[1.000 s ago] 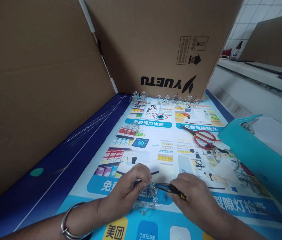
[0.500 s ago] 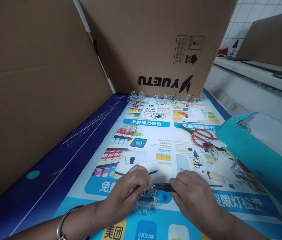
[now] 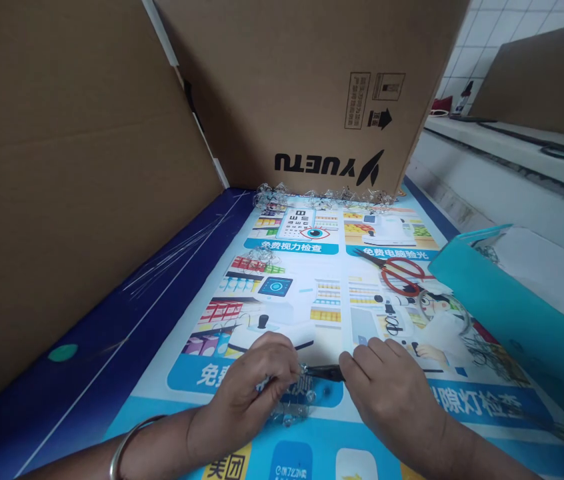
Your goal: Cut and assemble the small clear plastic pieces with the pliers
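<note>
My left hand [image 3: 255, 383] pinches a length of thin wire strung with clear beads [image 3: 289, 415], which hangs in a loose loop below the fingers. Wrapped round the handles of dark pliers [image 3: 325, 373] is my right hand [image 3: 389, 393]; most of the handles are hidden in the palm. The jaws point left and meet the wire right beside my left fingertips. Both hands are low over the printed sheet [image 3: 327, 287] on the table.
Red-handled scissors [image 3: 402, 275], a wire coil [image 3: 442, 310] and tangled wire [image 3: 492, 357] lie right, beside a teal box [image 3: 517, 320]. Beaded wire pieces [image 3: 332, 198] line the cardboard's [image 3: 307, 100] foot; another bunch [image 3: 262, 257] sits nearer. Cut wires [image 3: 172, 257] and a green disc [image 3: 63, 353] lie left.
The pliers' jaws look narrower and slightly turned at the wire. The beaded loop has swung a little below my left hand. Both hands keep their holds.
</note>
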Demonstrator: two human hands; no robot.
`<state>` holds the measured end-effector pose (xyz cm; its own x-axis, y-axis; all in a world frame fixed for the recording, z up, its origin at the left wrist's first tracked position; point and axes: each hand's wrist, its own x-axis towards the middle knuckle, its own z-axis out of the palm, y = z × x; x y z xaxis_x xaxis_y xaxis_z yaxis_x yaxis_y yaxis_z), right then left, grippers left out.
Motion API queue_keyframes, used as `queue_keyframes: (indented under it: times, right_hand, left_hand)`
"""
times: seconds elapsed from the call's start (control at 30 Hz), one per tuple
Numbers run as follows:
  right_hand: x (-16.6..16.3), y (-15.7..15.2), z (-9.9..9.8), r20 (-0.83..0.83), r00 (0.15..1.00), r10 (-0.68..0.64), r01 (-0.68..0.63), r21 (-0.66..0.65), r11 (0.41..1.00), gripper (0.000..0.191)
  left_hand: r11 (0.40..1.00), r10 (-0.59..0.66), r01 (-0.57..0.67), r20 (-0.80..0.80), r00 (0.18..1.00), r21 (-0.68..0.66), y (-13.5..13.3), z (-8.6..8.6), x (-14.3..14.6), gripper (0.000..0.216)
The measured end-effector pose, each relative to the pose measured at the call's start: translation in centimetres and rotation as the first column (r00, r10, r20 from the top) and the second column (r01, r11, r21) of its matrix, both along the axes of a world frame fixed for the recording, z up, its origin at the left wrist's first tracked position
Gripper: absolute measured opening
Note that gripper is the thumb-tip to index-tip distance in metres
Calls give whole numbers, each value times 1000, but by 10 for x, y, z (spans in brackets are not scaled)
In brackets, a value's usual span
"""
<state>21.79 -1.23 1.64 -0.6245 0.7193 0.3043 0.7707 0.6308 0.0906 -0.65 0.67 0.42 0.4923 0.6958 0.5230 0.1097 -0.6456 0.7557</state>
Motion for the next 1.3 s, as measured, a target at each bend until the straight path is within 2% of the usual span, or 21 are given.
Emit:
queue_keyframes:
  times: [0.27,0.57,1.07,1.3]
  right_hand:
    - [-1,-1,1,17,1000,10,-10,12,1000,18]
    - [-3,0,5,76,997,-3,0,44,999,18]
    - [-1,0,3,55,999,-2,-2,60,998,17]
    - [-1,0,5,66,998,-5,2,45,999,19]
  left_hand:
    - [1000,5,-5,-2,1000,-23,-3,-1,1,11]
    - [990,107,-108,-20,994,-90,-9,4,7,15]
    - [967,80,-85,-30,996,-242,-10,3,7,9]
    - [966,70,-76,-34,997,-249,-9,1,6,10]
